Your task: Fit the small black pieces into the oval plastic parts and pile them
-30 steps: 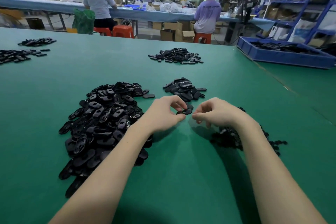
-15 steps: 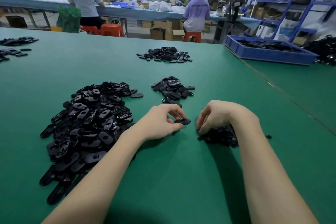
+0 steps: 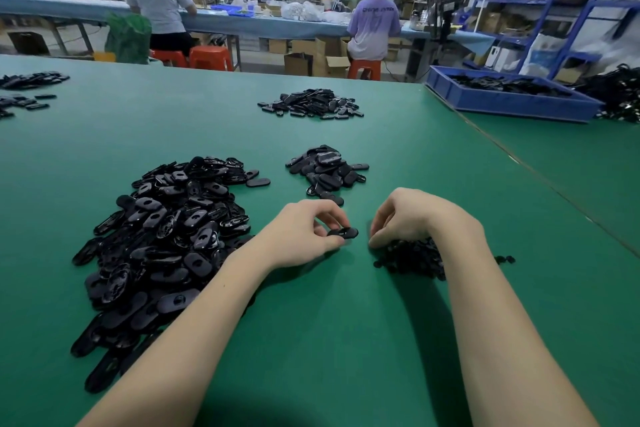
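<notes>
My left hand (image 3: 304, 236) pinches one black oval plastic part (image 3: 343, 233) between thumb and fingers, just above the green table (image 3: 346, 340). My right hand (image 3: 405, 217) hovers with curled fingers, its fingertips dipping into the heap of small black pieces (image 3: 410, 258); whether it holds one is hidden. A large pile of loose oval parts (image 3: 166, 232) lies to the left of my left arm. A smaller pile of oval parts (image 3: 327, 168) sits just beyond both hands.
Another pile of black parts (image 3: 311, 104) lies farther back, and more lie at the far left edge (image 3: 24, 90). A blue bin (image 3: 509, 100) with black parts stands at the back right. People sit at a long table behind.
My hands have moved apart. The right hand has dropped from the oval part down onto the heap of small pieces, while the left keeps hold of the oval part.
</notes>
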The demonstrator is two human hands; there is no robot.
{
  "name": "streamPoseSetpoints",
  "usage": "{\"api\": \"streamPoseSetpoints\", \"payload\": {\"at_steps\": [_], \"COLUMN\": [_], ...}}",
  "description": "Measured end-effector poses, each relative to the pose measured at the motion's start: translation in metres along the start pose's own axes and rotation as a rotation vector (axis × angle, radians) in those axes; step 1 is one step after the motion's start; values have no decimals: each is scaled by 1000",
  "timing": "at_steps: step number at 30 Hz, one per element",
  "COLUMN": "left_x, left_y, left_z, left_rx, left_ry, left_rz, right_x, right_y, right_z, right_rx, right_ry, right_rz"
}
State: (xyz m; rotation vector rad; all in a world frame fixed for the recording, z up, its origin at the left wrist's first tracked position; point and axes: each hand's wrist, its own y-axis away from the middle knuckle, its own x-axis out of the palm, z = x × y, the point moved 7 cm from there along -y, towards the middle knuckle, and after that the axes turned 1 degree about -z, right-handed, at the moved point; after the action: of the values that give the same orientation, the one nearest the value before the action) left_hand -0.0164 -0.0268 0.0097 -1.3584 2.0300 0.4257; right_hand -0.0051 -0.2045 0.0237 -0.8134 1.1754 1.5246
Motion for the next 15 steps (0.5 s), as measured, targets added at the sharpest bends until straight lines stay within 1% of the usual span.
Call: {"api": "streamPoseSetpoints", "payload": {"at_steps": [5,7,10,13,15], "left_x": [-6,-11,-16,-19,-19], "left_y": [0,0,0,-1,-1], "left_z": [3,6,11,14,15], "left_rx": [-45,-70,-111,-145,-160], "left_ry": [30,56,104,224,386], "left_rz": [-64,-112,-190,-224,-204], "right_x": [1,0,0,2,3], "right_y": [-4,-5,-6,-7,-5], "right_z": [9,12,14,15,17], "right_rx": [-107,-152,-193,-214,-224], "right_ry": [-118,-245,-477,-603,-667], "right_rz": [-53,-90,-94,-70,-49]}}
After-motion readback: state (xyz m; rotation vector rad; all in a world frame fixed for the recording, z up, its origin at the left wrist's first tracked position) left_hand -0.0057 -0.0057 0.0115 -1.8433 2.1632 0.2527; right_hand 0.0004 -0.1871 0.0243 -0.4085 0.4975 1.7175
